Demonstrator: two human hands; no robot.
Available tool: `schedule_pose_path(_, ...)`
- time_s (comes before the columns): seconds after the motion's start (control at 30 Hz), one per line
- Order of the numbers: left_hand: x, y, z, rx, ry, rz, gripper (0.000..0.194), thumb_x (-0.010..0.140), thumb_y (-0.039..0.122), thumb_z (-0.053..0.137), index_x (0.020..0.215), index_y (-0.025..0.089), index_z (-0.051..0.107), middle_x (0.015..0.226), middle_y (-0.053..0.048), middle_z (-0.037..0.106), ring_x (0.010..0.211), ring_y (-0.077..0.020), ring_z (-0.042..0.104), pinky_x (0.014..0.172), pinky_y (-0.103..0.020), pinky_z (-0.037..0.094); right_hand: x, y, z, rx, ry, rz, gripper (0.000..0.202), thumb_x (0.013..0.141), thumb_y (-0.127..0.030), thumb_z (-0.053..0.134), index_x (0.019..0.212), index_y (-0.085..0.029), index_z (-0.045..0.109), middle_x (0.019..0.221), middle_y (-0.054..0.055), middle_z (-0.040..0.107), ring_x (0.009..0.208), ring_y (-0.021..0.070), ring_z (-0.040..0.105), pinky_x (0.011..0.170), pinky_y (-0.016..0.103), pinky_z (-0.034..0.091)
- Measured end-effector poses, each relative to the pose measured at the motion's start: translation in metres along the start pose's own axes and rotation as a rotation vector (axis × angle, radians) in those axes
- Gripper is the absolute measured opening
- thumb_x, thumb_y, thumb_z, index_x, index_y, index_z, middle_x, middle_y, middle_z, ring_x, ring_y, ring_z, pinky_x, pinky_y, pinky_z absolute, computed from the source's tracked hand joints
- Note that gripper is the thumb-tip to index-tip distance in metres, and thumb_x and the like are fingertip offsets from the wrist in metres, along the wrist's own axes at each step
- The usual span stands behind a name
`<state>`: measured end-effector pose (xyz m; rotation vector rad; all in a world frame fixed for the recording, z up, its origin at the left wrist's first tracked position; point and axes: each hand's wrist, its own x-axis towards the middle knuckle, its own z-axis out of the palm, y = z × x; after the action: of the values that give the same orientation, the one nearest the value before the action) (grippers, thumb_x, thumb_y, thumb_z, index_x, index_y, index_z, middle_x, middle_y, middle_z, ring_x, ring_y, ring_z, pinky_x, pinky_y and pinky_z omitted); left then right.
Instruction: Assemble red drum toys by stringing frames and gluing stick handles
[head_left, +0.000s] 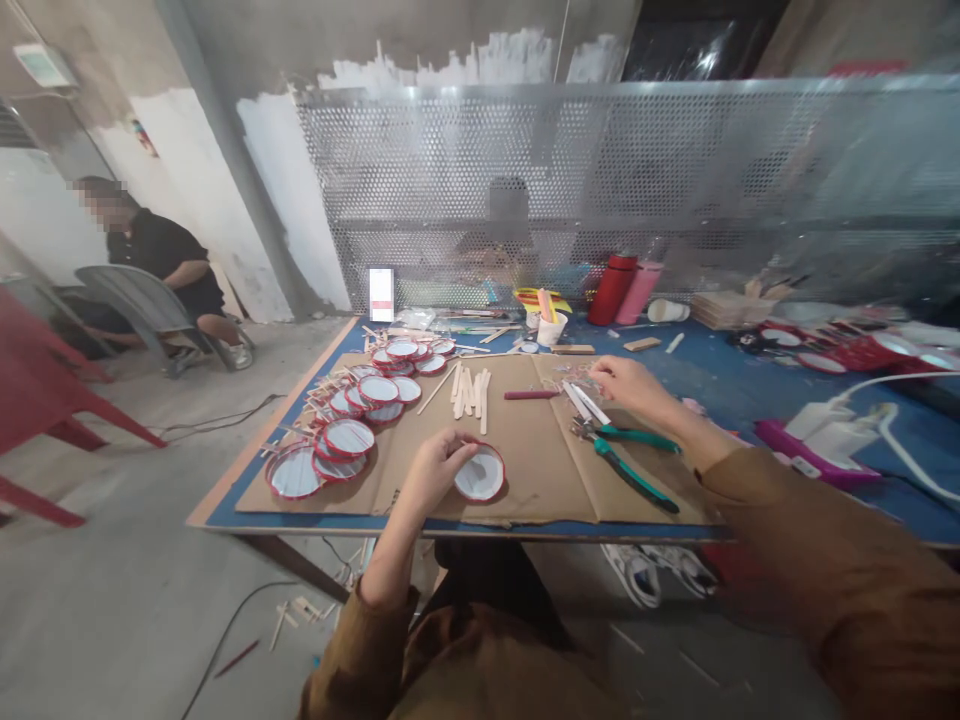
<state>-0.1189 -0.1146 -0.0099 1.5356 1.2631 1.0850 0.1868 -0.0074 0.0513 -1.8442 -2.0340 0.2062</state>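
My left hand (439, 468) grips the left edge of a round white disc with a red rim (484, 475), close to the front of a cardboard sheet (540, 497). At the right, my right hand (626, 385) has its fingers pinched together at a small tangle of thin pale and reddish strands (574, 374); what lies between the fingertips is too small to make out. Green-handled pliers (626, 465) and a white pen-like tool (587, 402) lie just below that hand. Flat wooden sticks (470, 390) and a dark red marker-like stick (531, 395) rest between the hands.
Overlapping red-rimmed discs (349, 437) line the cardboard's left side. Behind stand a white cup (551, 328), a red bottle (611, 290) and a lit phone (381, 295). A purple power strip (810, 455) with white cables lies right. A person (157, 245) sits far left.
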Motion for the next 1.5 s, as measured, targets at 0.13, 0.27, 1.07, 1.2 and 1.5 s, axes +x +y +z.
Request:
schedule_pose_path(0.13, 0.0, -0.003, -0.001, -0.06, -0.013, -0.01, 0.03, 0.074, 0.038, 0.058, 0.092, 0.014, 0.064, 0.081, -0.005, 0.07, 0.072, -0.0167, 0.061, 0.064, -0.025, 0.044, -0.039, -0.04, 0.011, 0.545, -0.133, -0.038, 0.027, 0.08, -0.045, 0.049, 0.074, -0.019, 0.053, 0.056, -0.002, 0.058, 0.043, 0.0087, 0.042, 0.045, 0.022, 0.028)
schedule_pose_path(0.27, -0.003, 0.003, -0.003, 0.018, -0.027, 0.037, 0.027, 0.078, 0.036, 0.054, 0.09, 0.016, 0.068, 0.089, -0.005, 0.071, 0.082, -0.0187, 0.062, 0.073, -0.027, 0.045, -0.072, -0.079, 0.031, 1.006, -0.301, -0.021, 0.036, 0.073, -0.054, 0.06, 0.079, -0.019, 0.052, 0.056, -0.002, 0.055, 0.046, 0.0077, 0.043, 0.042, 0.019, 0.021)
schedule_pose_path(1.07, -0.008, 0.009, -0.001, -0.336, 0.084, -0.177, 0.035, 0.075, 0.043, 0.06, 0.098, 0.019, 0.049, 0.079, 0.002, 0.055, 0.059, -0.0117, 0.057, 0.042, -0.027, 0.055, 0.018, 0.042, -0.009, -0.107, -0.133, 0.04, 0.022, 0.074, -0.01, 0.049, 0.077, -0.014, 0.071, 0.063, 0.003, 0.068, 0.063, 0.0123, 0.062, 0.058, 0.017, 0.039)
schedule_pose_path(1.2, -0.009, 0.011, 0.0, -0.26, 0.038, -0.2, 0.038, 0.075, 0.046, 0.06, 0.098, 0.016, 0.053, 0.08, 0.0, 0.058, 0.061, -0.0137, 0.058, 0.041, -0.027, 0.054, 0.048, 0.053, -0.001, -0.146, -0.118, 0.134, 0.017, 0.074, -0.015, 0.054, 0.071, -0.012, 0.07, 0.059, 0.005, 0.067, 0.06, 0.0134, 0.061, 0.056, 0.018, 0.038)
schedule_pose_path(1.5, -0.009, 0.011, 0.0, -0.168, -0.005, -0.226, 0.042, 0.074, 0.051, 0.06, 0.096, 0.016, 0.059, 0.076, -0.002, 0.06, 0.063, -0.016, 0.058, 0.04, -0.024, 0.051, 0.06, 0.062, 0.007, -0.231, -0.074, 0.178, 0.02, 0.072, -0.018, 0.058, 0.087, -0.017, 0.07, 0.081, 0.007, 0.071, 0.072, 0.0162, 0.063, 0.06, 0.021, 0.038)
